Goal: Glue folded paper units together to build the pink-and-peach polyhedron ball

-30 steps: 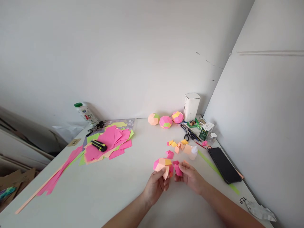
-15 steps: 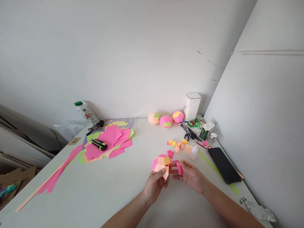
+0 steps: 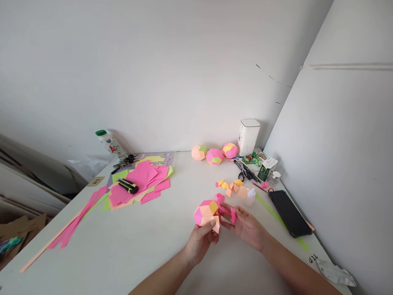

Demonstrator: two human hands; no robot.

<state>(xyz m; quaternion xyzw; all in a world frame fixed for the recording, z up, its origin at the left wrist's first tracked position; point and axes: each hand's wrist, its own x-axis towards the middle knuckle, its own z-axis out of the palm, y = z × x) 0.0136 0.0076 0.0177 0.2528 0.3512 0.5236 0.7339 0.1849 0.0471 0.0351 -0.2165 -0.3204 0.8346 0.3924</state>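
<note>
left hand (image 3: 199,242) gripping a pink-and-peach paper ball (image 3: 205,214), right hand (image 3: 250,230) pinching a small pink piece (image 3: 233,215), other fingers (image 3: 227,225) kinda spread near the ball

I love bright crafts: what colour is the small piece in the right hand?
Pink; the small piece in the right hand shows best in the head view.

On the left side of the picture, a white bottle (image 3: 110,143) shows a big red A (image 3: 111,150) with a D (image 3: 116,148) beside it. At the lower right, black marks (image 3: 313,258) on the white table (image 3: 147,246) look like writing, but I can't tell what they say. The green box (image 3: 263,173), right of the middle, has print too tiny to read.
</note>
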